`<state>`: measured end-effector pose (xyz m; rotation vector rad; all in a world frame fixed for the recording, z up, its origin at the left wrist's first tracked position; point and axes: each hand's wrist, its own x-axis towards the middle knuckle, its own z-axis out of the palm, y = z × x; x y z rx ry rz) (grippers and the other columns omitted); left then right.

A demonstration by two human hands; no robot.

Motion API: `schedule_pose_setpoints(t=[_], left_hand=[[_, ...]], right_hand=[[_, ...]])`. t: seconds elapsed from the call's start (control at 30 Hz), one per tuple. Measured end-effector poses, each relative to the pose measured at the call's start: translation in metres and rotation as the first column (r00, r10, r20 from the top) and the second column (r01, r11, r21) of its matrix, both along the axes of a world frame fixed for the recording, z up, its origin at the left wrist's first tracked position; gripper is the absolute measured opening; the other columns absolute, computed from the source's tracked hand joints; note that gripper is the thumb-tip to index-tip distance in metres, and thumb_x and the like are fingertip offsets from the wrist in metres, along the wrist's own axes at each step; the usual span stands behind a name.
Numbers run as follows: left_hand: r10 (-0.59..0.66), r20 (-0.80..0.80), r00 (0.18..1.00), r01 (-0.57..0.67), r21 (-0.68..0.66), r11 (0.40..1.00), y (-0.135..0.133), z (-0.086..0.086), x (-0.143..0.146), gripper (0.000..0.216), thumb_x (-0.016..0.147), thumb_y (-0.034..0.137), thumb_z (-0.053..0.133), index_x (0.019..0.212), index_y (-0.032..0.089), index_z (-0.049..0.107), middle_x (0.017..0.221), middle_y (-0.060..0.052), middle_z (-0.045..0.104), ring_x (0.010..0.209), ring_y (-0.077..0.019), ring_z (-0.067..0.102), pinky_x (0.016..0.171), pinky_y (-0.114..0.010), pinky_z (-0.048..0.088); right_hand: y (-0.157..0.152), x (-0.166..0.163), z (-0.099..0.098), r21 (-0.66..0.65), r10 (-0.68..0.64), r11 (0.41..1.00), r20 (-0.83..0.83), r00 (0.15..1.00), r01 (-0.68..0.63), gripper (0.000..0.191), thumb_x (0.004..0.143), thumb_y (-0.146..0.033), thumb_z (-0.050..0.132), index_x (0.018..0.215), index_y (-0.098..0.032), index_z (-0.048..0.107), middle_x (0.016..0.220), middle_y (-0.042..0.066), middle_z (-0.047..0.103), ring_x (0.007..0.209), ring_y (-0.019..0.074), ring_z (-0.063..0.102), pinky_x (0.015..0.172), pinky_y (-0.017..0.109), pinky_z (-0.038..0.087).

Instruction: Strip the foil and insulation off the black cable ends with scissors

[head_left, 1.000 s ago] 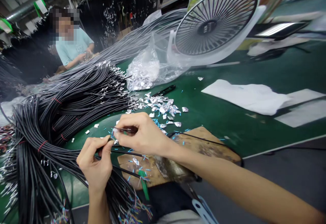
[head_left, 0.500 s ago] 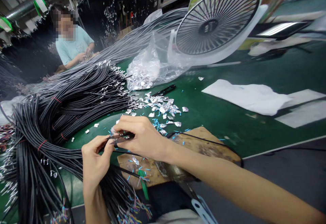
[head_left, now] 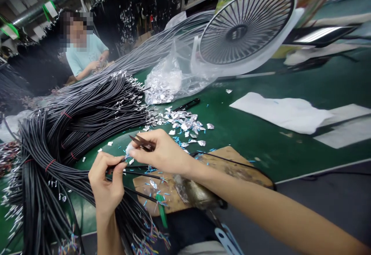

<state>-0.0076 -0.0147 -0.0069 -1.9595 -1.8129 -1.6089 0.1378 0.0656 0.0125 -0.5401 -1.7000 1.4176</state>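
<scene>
My left hand [head_left: 107, 181] pinches a black cable [head_left: 113, 166] near its end, thumb against the bent fingers. Just right of it, my right hand [head_left: 165, 152] has small dark scissors [head_left: 142, 142] held in its grip, their blades pointing up and left, clear of the cable. The right thumb and forefinger meet at the cable end, beside a small whitish piece [head_left: 129, 148]; what exactly they pinch is too small to tell. Below the hands, a bundle of black cables [head_left: 130, 208] ends in bared coloured wires [head_left: 150, 235].
Foil scraps [head_left: 185, 122] and blue bits litter the green table [head_left: 214, 112]. Tied black cables [head_left: 87, 112] lie left. A plastic bag [head_left: 165, 81], fan [head_left: 246, 30] and white sheet [head_left: 281, 110] stand or lie beyond. A wooden board [head_left: 232, 166] is nearest me. A co-worker [head_left: 85, 53] sits opposite.
The scissors have swung from pointing left at the cable end to pointing up and left, away from it. My left hand has shifted slightly left.
</scene>
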Motion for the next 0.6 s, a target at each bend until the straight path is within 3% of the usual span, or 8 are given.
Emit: schedule_pose_setpoints(t=[0.1, 0.3, 0.4, 0.5, 0.53, 0.6], left_hand=[[0.051, -0.055, 0.997, -0.046, 0.097, 0.994, 0.0, -0.001, 0.005, 0.011, 0.076, 0.009, 0.063, 0.071, 0.019, 0.062, 0.067, 0.003, 0.053, 0.062, -0.0092, 0.05, 0.053, -0.02, 0.041], [0.178, -0.152, 0.972, -0.143, 0.213, 0.967, 0.001, -0.002, 0.011, 0.013, 0.076, 0.006, 0.066, 0.072, 0.018, 0.061, 0.07, 0.003, 0.056, 0.063, -0.008, 0.053, 0.058, -0.021, 0.044], [0.134, -0.142, 0.981, -0.115, 0.134, 0.984, 0.0, -0.004, 0.011, 0.013, 0.078, 0.007, 0.064, 0.071, 0.018, 0.061, 0.067, 0.003, 0.055, 0.061, -0.0076, 0.053, 0.058, -0.02, 0.044], [0.042, -0.019, 0.999, -0.042, -0.037, 0.998, -0.005, -0.004, 0.01, 0.005, 0.078, 0.014, 0.064, 0.077, 0.02, 0.063, 0.068, 0.002, 0.058, 0.062, -0.0096, 0.056, 0.055, -0.02, 0.044], [0.034, 0.051, 0.998, -0.029, -0.087, 0.996, -0.006, -0.004, 0.009, 0.008, 0.077, 0.017, 0.065, 0.084, 0.02, 0.064, 0.069, 0.002, 0.059, 0.06, -0.0096, 0.056, 0.053, -0.02, 0.044], [-0.026, 0.133, 0.991, 0.048, -0.166, 0.985, -0.007, -0.002, 0.006, 0.036, 0.077, 0.018, 0.064, 0.112, 0.021, 0.062, 0.07, 0.002, 0.061, 0.055, -0.0092, 0.054, 0.05, -0.02, 0.045]], right_hand=[[0.001, -0.001, -0.001, -0.051, 0.021, 0.999, 0.035, 0.999, -0.019, 0.022, 0.076, -0.015, 0.055, 0.054, -0.015, 0.049, 0.052, -0.008, 0.029, 0.05, 0.0055, 0.027, 0.045, 0.021, 0.02], [-0.001, -0.001, -0.003, 0.149, -0.031, 0.989, 0.068, 0.997, 0.021, 0.032, 0.085, -0.025, 0.054, 0.054, -0.015, 0.051, 0.052, -0.006, 0.037, 0.05, 0.0062, 0.032, 0.048, 0.021, 0.024], [-0.005, 0.001, -0.003, 0.346, -0.134, 0.934, 0.112, 0.985, 0.088, 0.019, 0.08, -0.013, 0.055, 0.062, -0.014, 0.059, 0.055, -0.003, 0.049, 0.052, 0.0077, 0.041, 0.051, 0.021, 0.031], [-0.009, 0.002, -0.004, 0.489, -0.18, 0.867, 0.13, 0.975, 0.095, 0.018, 0.079, -0.007, 0.05, 0.067, -0.016, 0.06, 0.062, 0.001, 0.06, 0.056, 0.011, 0.052, 0.052, 0.022, 0.038], [-0.009, 0.002, -0.004, 0.518, -0.176, 0.852, 0.138, 0.975, 0.081, 0.018, 0.079, -0.007, 0.05, 0.068, -0.017, 0.06, 0.063, 0.002, 0.062, 0.056, 0.0119, 0.054, 0.052, 0.023, 0.04], [-0.008, 0.001, -0.007, 0.571, -0.188, 0.818, 0.16, 0.969, 0.065, 0.019, 0.081, -0.009, 0.049, 0.068, -0.019, 0.059, 0.06, 0.001, 0.061, 0.053, 0.0127, 0.054, 0.049, 0.024, 0.04]])
